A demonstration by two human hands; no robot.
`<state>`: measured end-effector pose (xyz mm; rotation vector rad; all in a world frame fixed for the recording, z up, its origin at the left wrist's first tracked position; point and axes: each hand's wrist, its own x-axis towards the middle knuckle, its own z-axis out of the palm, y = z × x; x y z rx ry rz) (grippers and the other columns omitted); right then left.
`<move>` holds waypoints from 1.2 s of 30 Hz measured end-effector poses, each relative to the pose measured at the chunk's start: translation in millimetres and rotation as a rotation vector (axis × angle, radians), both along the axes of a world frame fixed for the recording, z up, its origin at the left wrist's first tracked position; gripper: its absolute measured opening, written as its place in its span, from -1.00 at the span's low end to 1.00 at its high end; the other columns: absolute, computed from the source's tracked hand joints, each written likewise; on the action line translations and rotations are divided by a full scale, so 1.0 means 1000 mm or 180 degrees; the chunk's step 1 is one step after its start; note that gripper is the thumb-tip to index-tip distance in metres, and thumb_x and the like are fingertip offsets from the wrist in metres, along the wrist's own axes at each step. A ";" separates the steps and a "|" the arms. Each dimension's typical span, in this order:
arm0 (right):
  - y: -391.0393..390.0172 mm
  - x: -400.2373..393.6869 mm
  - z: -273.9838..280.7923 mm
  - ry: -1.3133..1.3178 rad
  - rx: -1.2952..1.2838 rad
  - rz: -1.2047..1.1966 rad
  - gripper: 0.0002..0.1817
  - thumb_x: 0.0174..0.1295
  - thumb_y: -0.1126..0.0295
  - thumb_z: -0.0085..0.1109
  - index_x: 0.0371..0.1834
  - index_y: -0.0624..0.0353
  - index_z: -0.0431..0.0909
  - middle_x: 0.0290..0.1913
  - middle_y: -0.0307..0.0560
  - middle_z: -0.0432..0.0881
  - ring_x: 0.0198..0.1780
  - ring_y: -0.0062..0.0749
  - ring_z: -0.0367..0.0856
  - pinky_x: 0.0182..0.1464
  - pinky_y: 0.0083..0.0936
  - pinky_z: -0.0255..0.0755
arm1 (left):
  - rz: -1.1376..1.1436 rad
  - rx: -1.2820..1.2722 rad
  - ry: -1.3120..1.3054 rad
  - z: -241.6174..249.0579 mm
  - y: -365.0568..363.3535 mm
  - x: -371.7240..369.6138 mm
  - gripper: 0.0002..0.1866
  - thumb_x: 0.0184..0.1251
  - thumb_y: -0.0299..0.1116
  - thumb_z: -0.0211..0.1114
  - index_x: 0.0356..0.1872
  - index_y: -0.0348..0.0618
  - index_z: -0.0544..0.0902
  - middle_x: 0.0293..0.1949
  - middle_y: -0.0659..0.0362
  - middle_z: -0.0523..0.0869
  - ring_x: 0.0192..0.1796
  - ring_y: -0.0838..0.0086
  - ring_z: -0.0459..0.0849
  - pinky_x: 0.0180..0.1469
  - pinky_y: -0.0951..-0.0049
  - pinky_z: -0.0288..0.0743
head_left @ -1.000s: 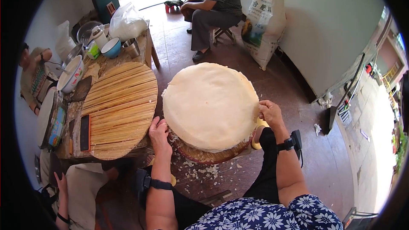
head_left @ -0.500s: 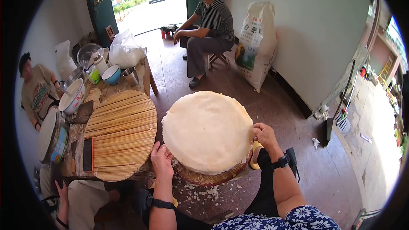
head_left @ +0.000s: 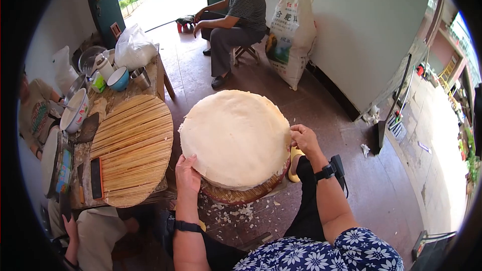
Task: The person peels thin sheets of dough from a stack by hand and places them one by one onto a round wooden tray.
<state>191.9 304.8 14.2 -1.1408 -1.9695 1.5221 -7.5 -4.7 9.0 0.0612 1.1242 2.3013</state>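
Note:
A thick round stack of pale thin flatbreads [head_left: 233, 138] lies on a woven round tray [head_left: 241, 194] in front of my knees. My left hand [head_left: 187, 174] rests on the stack's near left edge, fingers spread along the rim. At the stack's right edge my right hand [head_left: 303, 140] pinches the rim of the top sheet. Both wrists wear black bands. White crumbs lie on the floor below the tray.
A round bamboo mat [head_left: 131, 148] with a phone [head_left: 96, 178] covers a wooden table at left, with bowls [head_left: 118, 78], a cup and a plastic bag behind. One person sits on a stool [head_left: 228, 17]; others sit at left. A large sack [head_left: 291, 32] leans on the wall.
The view has shifted, so the stack now sits lower and further left. My left hand moved onto the stack's edge, and my right hand stays pinching the right rim.

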 end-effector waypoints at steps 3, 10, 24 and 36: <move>-0.002 0.001 0.002 0.0037 0.0048 -0.0070 -0.69 0.19 0.40 0.11 -0.04 0.35 0.56 -0.35 -0.10 0.64 -0.47 -0.55 0.57 -0.35 -0.59 0.49 | -0.0040 0.0192 -0.0250 0.001 0.003 -0.001 -0.61 0.21 -0.55 0.17 0.11 -0.22 0.45 0.06 0.12 0.56 0.13 0.29 0.53 0.24 0.20 0.38; -0.002 -0.001 0.008 -0.0206 -0.0294 0.0036 -0.65 0.21 0.40 0.09 0.03 0.34 0.51 -0.31 -0.09 0.63 -0.46 -0.57 0.58 -0.47 -0.57 0.55 | -0.0004 0.0414 -0.0487 0.003 0.010 -0.001 -0.55 0.18 -0.54 0.17 0.15 -0.21 0.43 0.12 0.13 0.52 0.18 0.28 0.48 0.28 0.18 0.32; -0.012 0.000 0.024 0.0655 -0.1010 -0.0392 -0.68 0.25 0.40 0.13 0.06 0.24 0.49 -0.41 -0.22 0.59 -0.53 -0.57 0.56 -0.45 -0.61 0.50 | 0.0169 0.0028 -0.0074 -0.006 0.013 0.002 -0.47 0.13 -0.61 0.16 0.20 -0.20 0.41 0.13 0.11 0.54 0.18 0.23 0.50 0.28 0.16 0.33; -0.013 -0.009 0.022 0.0793 -0.1019 0.0105 -0.93 0.18 0.42 0.23 -0.34 0.05 0.52 -0.49 -0.33 0.52 -0.59 -0.64 0.41 -0.45 -0.68 0.38 | 0.0219 0.0229 -0.0043 -0.008 0.012 0.003 -0.44 0.02 -0.69 0.16 0.17 -0.23 0.44 0.06 0.08 0.58 0.11 0.22 0.55 0.23 0.19 0.41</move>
